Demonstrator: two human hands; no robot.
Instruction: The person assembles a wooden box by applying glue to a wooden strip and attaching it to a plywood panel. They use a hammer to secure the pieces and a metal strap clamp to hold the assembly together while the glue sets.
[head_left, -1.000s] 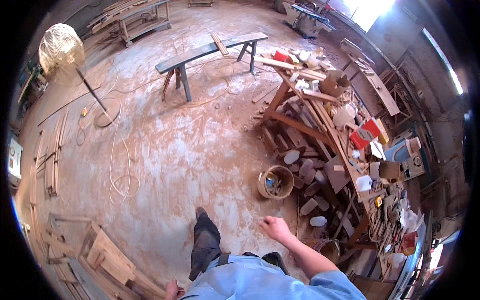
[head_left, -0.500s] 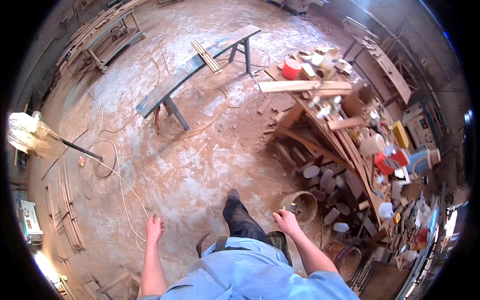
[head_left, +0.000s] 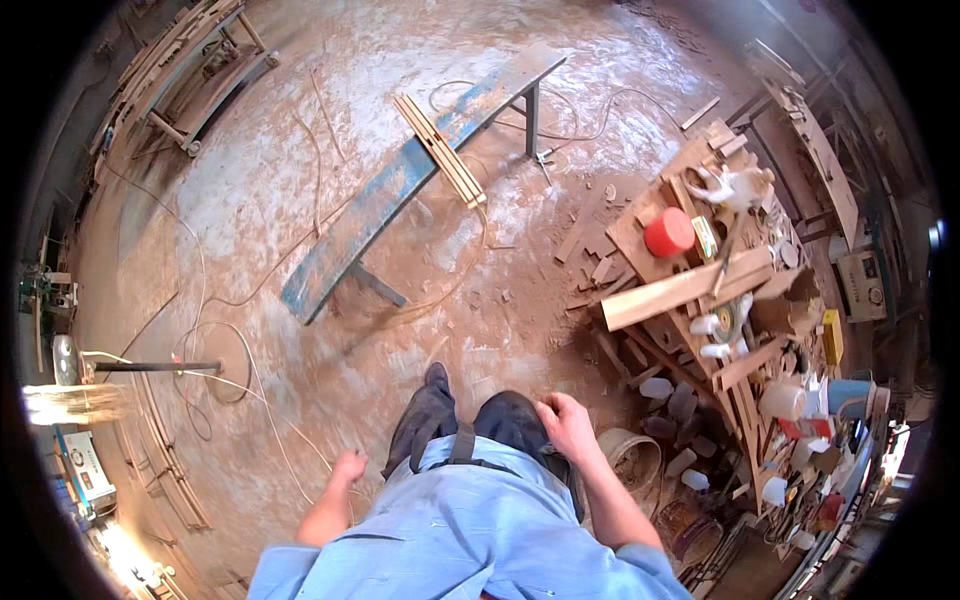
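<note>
My left hand [head_left: 349, 467] hangs low beside my body, fingers curled in, with nothing seen sticking out of it; a pale hose on the floor runs close by. In front of my right thigh is my right hand [head_left: 568, 422], its fingers closed; whatever it may hold is hidden. A round bucket [head_left: 632, 458] stands on the floor just right of that hand. Ahead, a long narrow blue bench [head_left: 375, 205] stands on trestle legs. Several thin wooden strips [head_left: 440, 150] lie side by side across its top.
A cluttered workbench [head_left: 640, 235] fills the right, with a red container [head_left: 669, 233], boards [head_left: 690, 288] and bottles; offcuts lie around it. On the left, a black pole [head_left: 160, 367] stands on a round base. Hoses [head_left: 262, 395] cross the dusty floor. A wooden cart [head_left: 190, 110] is far left.
The blue bench and the cluttered workbench appear nearer as I have stepped forward. My right hand has moved in toward my thigh; my left hand has swung back lower.
</note>
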